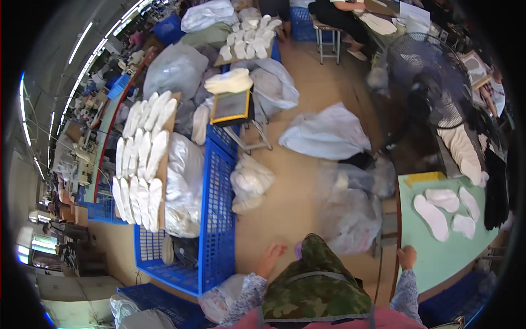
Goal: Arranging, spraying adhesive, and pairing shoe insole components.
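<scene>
While your right hand (406,256) curls its fingers over the near edge of the green table (438,257) at the lower right of the frame, gripping that edge and nothing else, your left hand (270,256) hangs loose and empty at lower centre, fingers spread, just right of the blue crate (216,219). Between your hands sits your camouflage-patterned knee (315,279). On the green table, well apart from your right hand, lie four white insoles (446,211). Left of the crate, a board (164,164) carries rows of more white insole pieces (139,164), and clear plastic bags (183,186) fill the crate's top. Just above your knee, on the tan floor, a big clear bag (350,211) slumps, with a white sack (329,134) further up at centre. At the upper right stands a dark floor fan (422,71). At the top of the frame another person (342,16) sits on a stool (327,35).
</scene>
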